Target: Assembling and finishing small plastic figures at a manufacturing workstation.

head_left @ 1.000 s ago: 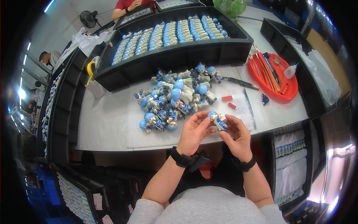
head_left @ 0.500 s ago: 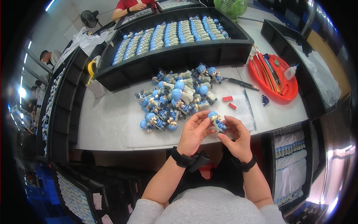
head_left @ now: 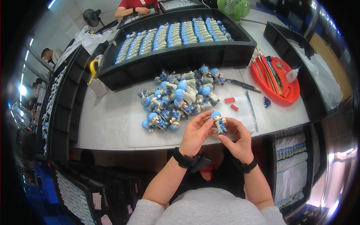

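A small figurine with blue hair and a blue-and-cream outfit stands nearly upright between my two hands, above the table's front edge. My left hand is closed on its left side, thumb and fingers near the head and body. From the other side, my right hand grips it by the lower body, with the thumb below and the fingers curled behind. Just to the left and beyond lies a loose heap of similar figurines on a pale sheet.
Behind the heap, a black tray holds rows of figurines. To the right are two red blocks, a dark craft knife, a small dark-blue piece and a red dish with brushes and a bottle. A co-worker's hand shows beyond.
The held figurine has turned a little, from tilted to more upright. Both hands stay in nearly the same place, and the heap looks the same.
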`<state>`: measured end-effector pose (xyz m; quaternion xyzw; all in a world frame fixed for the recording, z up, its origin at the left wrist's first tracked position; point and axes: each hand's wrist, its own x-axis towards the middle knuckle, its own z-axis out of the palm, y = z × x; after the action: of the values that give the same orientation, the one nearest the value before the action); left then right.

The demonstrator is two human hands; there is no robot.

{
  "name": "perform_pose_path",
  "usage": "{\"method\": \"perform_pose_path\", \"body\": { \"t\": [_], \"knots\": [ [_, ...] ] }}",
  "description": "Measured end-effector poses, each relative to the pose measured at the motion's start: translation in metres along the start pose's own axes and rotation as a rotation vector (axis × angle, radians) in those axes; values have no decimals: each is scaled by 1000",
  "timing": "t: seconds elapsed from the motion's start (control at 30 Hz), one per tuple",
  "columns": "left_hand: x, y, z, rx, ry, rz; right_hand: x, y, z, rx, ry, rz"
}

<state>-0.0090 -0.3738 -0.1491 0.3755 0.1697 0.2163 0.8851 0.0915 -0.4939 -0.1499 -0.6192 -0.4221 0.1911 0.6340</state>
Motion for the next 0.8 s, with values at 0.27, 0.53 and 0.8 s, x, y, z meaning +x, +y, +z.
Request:
{"method": "perform_pose_path", "body": {
  "t": [0.27,0.53,0.8],
  "knots": [
    [1,-3,-4,24,-20,10,0,0,1,-18,4,-16],
    [0,-1,-1,31,-16,18,1,-4,0,-54,-14,-30],
    [2,-1,1,64,-29,44,2,-3,-1,-50,-32,-24]
  ]
}}
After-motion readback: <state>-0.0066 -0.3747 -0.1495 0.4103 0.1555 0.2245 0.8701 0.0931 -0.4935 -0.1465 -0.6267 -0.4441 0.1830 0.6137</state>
